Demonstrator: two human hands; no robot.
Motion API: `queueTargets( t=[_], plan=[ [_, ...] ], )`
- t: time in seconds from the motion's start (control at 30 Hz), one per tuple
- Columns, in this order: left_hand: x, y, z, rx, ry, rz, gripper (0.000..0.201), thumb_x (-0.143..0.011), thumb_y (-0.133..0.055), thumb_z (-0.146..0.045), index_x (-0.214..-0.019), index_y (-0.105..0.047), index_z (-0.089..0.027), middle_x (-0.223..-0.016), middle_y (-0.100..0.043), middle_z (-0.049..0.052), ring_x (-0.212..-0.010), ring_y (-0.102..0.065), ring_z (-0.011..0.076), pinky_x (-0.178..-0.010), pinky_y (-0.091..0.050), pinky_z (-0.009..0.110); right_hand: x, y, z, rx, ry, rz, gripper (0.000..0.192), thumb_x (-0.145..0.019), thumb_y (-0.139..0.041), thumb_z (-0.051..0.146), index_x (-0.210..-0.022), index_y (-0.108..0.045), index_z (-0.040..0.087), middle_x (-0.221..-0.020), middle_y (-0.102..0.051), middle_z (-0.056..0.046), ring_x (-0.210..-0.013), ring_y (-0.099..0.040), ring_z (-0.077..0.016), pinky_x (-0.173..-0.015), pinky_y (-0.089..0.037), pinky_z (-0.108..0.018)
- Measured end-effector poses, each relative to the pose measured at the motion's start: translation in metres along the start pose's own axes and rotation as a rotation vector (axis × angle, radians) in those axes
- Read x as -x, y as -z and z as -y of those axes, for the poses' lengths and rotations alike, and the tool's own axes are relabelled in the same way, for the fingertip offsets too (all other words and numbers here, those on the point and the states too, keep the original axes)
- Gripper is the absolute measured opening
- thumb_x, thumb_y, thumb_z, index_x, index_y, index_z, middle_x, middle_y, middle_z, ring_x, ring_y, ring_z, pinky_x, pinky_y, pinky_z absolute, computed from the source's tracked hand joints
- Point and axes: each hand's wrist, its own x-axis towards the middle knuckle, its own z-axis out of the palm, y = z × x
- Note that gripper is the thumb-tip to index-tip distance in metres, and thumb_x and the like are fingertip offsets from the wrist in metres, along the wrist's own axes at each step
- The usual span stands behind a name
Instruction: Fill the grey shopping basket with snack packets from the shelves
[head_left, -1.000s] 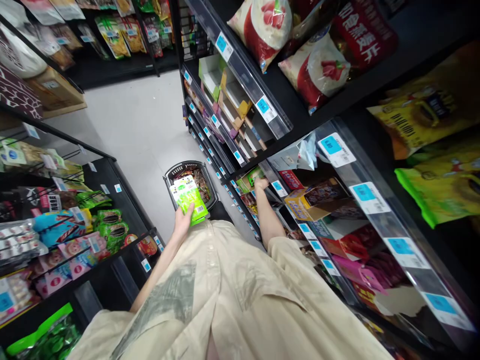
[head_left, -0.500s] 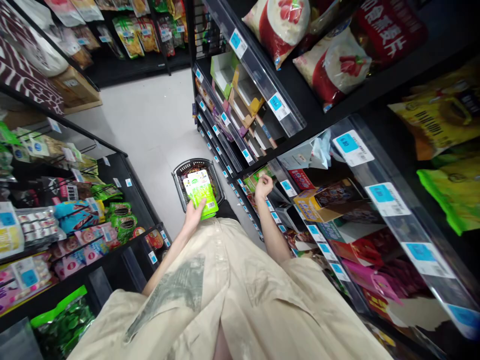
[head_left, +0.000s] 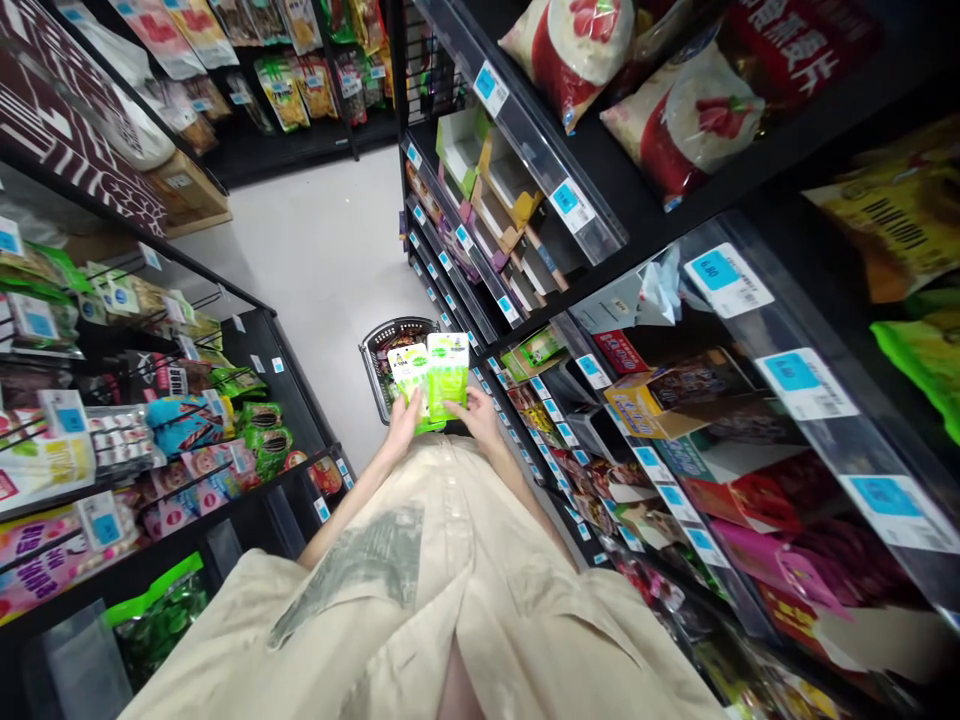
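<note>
In a shop aisle I hold green and white snack packets in front of my beige shirt. My left hand [head_left: 403, 425] grips a small stack of these packets [head_left: 411, 372]. My right hand [head_left: 476, 415] holds another green packet [head_left: 448, 372] upright beside the stack, the two touching. Below them on the floor stands a dark shopping basket [head_left: 377, 350] with goods inside. The shelf on my right carries a display box with more green packets [head_left: 538, 348].
Black shelving [head_left: 525, 200] with blue price tags runs along the right, holding boxes and large bags. A lower rack [head_left: 247, 345] of snack packets stands at the left. The grey floor [head_left: 315, 250] stretches ahead to more shelves and a cardboard box [head_left: 187, 190].
My right hand has left the shelf on the right, carrying a green packet over to the stack in my left hand. The view has shifted slightly.
</note>
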Motion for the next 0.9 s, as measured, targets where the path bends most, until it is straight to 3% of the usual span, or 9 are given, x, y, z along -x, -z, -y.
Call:
queueTargets(
  t=[0.2,0.27,0.33,0.4,0.47,0.53,0.73,0.83,0.9],
  plan=[
    [0.0,0.007,0.0,0.055,-0.002,-0.029,0.068,-0.081,-0.074,-0.071,-0.119,-0.067,-0.017,-0.125,-0.074,0.014,-0.117,-0.07,0.0329,-0.1,-0.057,0.043,0.021,0.02,0.017,0.313,0.345,-0.517,0.03,-0.083,-0.077,0.047,-0.097,-0.076,0.021,-0.095,-0.072,-0.007,-0.087,-0.069,-0.0237,-0.078,-0.059,-0.037],
    [0.002,0.006,0.0,0.113,0.047,0.032,0.066,-0.08,-0.075,-0.071,-0.118,-0.067,-0.017,-0.126,-0.073,0.014,-0.118,-0.07,0.0325,-0.101,-0.057,0.044,0.031,0.018,0.016,0.437,0.507,-0.57,0.024,-0.089,-0.073,0.043,-0.103,-0.08,0.025,-0.096,-0.07,-0.008,-0.087,-0.068,-0.0239,-0.076,-0.058,-0.039],
    [0.006,0.003,-0.002,0.2,0.116,0.13,0.066,-0.08,-0.075,-0.07,-0.118,-0.067,-0.018,-0.126,-0.074,0.014,-0.118,-0.069,0.0328,-0.102,-0.057,0.045,0.04,0.012,0.01,0.544,0.666,-0.457,0.018,-0.092,-0.071,0.036,-0.105,-0.082,0.031,-0.092,-0.069,-0.007,-0.083,-0.067,-0.0238,-0.073,-0.057,-0.04],
    [0.01,-0.001,-0.006,0.271,0.163,0.218,0.068,-0.081,-0.072,-0.071,-0.121,-0.067,-0.016,-0.125,-0.074,0.014,-0.12,-0.069,0.0336,-0.103,-0.056,0.047,0.044,0.005,0.001,0.634,0.797,-0.2,0.024,-0.093,-0.068,0.026,-0.109,-0.083,0.036,-0.093,-0.071,-0.006,-0.085,-0.067,-0.0242,-0.075,-0.057,-0.042],
    [0.014,-0.004,-0.012,0.307,0.172,0.257,0.071,-0.083,-0.066,-0.073,-0.124,-0.068,-0.015,-0.125,-0.074,0.015,-0.123,-0.067,0.0339,-0.105,-0.055,0.047,0.045,-0.001,-0.006,0.705,0.839,0.052,0.039,-0.094,-0.062,0.017,-0.12,-0.079,0.04,-0.101,-0.074,-0.006,-0.093,-0.068,-0.0247,-0.082,-0.056,-0.043],
    [0.017,-0.004,-0.017,0.326,0.16,0.258,0.073,-0.086,-0.06,-0.074,-0.126,-0.068,-0.014,-0.126,-0.074,0.016,-0.125,-0.066,0.0335,-0.106,-0.054,0.046,0.044,-0.004,-0.01,0.776,0.815,0.169,0.053,-0.092,-0.056,0.009,-0.131,-0.074,0.04,-0.108,-0.074,-0.007,-0.099,-0.067,-0.0252,-0.087,-0.055,-0.045],
    [0.018,0.003,-0.021,0.28,0.121,0.254,0.068,-0.078,-0.08,-0.061,-0.127,-0.067,-0.016,-0.125,-0.074,0.014,-0.123,-0.067,0.0333,-0.105,-0.055,0.045,0.047,-0.006,0.003,0.828,0.794,0.209,0.065,-0.079,-0.053,0.003,-0.135,-0.07,0.032,-0.114,-0.07,-0.009,-0.104,-0.062,-0.0273,-0.09,-0.053,-0.047],
    [0.014,0.008,-0.016,0.204,0.07,0.251,0.071,-0.069,-0.091,-0.049,-0.126,-0.067,-0.016,-0.125,-0.075,0.014,-0.117,-0.07,0.0321,-0.103,-0.055,0.043,0.05,-0.007,0.012,0.63,0.708,0.243,0.049,-0.081,-0.055,0.011,-0.124,-0.072,0.029,-0.119,-0.069,-0.009,-0.112,-0.063,-0.0285,-0.099,-0.053,-0.05],
    [0.01,0.011,-0.012,0.155,0.047,0.263,0.07,-0.067,-0.092,-0.048,-0.125,-0.068,-0.016,-0.124,-0.075,0.014,-0.115,-0.07,0.0323,-0.101,-0.055,0.043,0.046,-0.007,0.016,0.444,0.571,0.106,0.036,-0.084,-0.059,0.022,-0.119,-0.07,0.026,-0.122,-0.068,-0.011,-0.114,-0.064,-0.0293,-0.097,-0.055,-0.048]
  ],
)
